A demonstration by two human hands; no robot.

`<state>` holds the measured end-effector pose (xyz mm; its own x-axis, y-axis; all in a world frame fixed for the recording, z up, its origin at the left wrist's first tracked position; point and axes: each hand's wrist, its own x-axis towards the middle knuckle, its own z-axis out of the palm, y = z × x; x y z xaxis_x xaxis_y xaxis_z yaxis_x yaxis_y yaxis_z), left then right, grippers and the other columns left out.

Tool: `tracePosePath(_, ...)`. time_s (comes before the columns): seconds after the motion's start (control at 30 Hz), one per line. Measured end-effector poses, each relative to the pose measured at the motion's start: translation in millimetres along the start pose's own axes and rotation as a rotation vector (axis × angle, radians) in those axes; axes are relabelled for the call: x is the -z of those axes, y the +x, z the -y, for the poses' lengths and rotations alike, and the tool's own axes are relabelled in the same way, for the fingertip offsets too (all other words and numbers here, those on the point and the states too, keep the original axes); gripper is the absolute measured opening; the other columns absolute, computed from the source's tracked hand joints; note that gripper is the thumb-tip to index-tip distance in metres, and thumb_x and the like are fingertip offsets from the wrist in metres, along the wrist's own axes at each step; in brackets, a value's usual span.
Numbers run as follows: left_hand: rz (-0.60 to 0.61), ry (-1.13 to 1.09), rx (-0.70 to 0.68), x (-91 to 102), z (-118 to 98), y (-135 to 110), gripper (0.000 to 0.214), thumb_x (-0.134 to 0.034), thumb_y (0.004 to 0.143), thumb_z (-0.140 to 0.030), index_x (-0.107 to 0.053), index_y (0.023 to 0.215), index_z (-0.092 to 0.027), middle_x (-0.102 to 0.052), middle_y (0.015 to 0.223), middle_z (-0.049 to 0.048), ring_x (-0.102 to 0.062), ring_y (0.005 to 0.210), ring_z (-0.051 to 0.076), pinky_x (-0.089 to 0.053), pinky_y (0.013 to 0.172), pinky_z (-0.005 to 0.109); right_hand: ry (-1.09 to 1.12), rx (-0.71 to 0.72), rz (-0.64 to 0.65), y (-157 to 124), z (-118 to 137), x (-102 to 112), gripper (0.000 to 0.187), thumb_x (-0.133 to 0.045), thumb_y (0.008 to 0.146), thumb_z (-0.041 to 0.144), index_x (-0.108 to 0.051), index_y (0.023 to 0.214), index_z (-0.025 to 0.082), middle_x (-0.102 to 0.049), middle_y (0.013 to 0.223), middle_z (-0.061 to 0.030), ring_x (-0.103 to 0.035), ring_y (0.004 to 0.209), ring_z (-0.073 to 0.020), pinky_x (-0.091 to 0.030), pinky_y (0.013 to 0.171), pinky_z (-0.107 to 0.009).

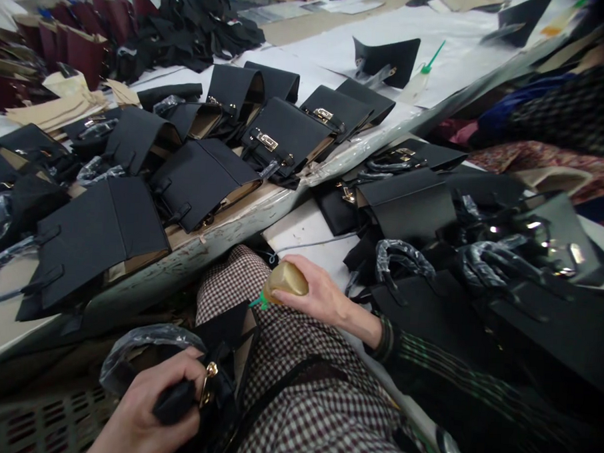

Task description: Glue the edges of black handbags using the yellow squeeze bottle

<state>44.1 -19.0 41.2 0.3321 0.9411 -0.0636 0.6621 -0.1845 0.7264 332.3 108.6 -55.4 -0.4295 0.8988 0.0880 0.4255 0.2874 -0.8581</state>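
Note:
My left hand [161,404] is closed around part of a black handbag [226,327] that rests on my lap. A gold clasp [208,383] shows beside its fingers, and the bag's plastic-wrapped handle [121,355] loops up behind them. My right hand [316,292] grips a squeeze bottle [290,279] of yellowish contents, tilted with its green nozzle [258,302] pointing down to the left. The nozzle tip is at the upper edge of the bag; whether it touches cannot be made out.
Several black handbags [204,179] stand along the table [314,170] ahead. More bags [408,198] crowd the surface at my right. Another green-nozzled bottle [421,78] stands farther back. Dark red pieces [84,43] are stacked far left. A plastic crate [48,416] is low on the left. Another person's sleeve [552,110] shows at right.

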Motion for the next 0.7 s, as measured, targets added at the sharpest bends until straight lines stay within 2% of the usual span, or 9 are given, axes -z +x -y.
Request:
tracePosePath(0.17, 0.025, 0.023, -0.021, -1.7, 2.1, -2.0, 0.014, -0.056, 0.080, -0.010, -0.058, 0.075, -0.023, -0.070, 0.073, -0.0034, -0.065, 0.064, 0.012, -0.051, 0.059, 0.017, -0.021, 0.011, 0.083, 14.0, -5.0, -7.8, 0.049, -0.076, 0.086, 0.043, -0.058, 0.123, 0.018, -0.068, 0.116, -0.0117, -0.065, 0.103, -0.0285, -0.051, 0.095, -0.046)
tracePosePath(0.3, 0.093, 0.032, 0.004, -0.8, 7.1, -5.6, 0.014, -0.057, 0.082, -0.010, -0.058, 0.079, -0.024, -0.071, 0.079, -0.0017, -0.071, 0.081, 0.016, -0.052, 0.063, 0.018, 0.012, 0.000, 0.136, 12.9, -4.9, -0.1, 0.038, -0.078, 0.086, 0.037, -0.062, 0.115, 0.018, -0.070, 0.104, -0.0062, -0.065, 0.092, -0.0242, -0.052, 0.086, -0.039)
tracePosePath(0.43, 0.105, 0.024, 0.012, -0.5, 6.9, -3.9, 0.014, -0.057, 0.081, -0.009, -0.058, 0.078, -0.024, -0.071, 0.078, -0.0020, -0.071, 0.082, 0.016, -0.052, 0.065, 0.018, 0.043, -0.013, 0.190, 7.6, -4.2, 6.8, 0.030, -0.078, 0.086, 0.035, -0.065, 0.108, 0.020, -0.070, 0.095, -0.0013, -0.065, 0.083, -0.0204, -0.052, 0.076, -0.032)
tracePosePath(0.57, 0.063, -0.019, -0.008, -3.1, 3.2, 0.7, 0.015, -0.056, 0.077, -0.009, -0.058, 0.076, -0.023, -0.071, 0.076, -0.0025, -0.069, 0.074, 0.015, -0.050, 0.060, 0.017, 0.021, -0.042, 0.123, 3.6, -9.2, 2.2, 0.039, -0.077, 0.086, 0.040, -0.062, 0.116, 0.019, -0.069, 0.105, -0.0062, -0.065, 0.091, -0.0243, -0.052, 0.083, -0.038)
tracePosePath(0.7, 0.082, -0.033, 0.004, -5.9, 1.4, 1.7, 0.015, -0.057, 0.080, -0.009, -0.059, 0.076, -0.023, -0.068, 0.074, -0.0033, -0.067, 0.073, 0.013, -0.050, 0.064, 0.017, 0.013, -0.032, 0.092, -0.2, -14.2, -2.3, 0.048, -0.076, 0.086, 0.045, -0.058, 0.123, 0.018, -0.067, 0.117, -0.0114, -0.064, 0.102, -0.0281, -0.051, 0.092, -0.044)
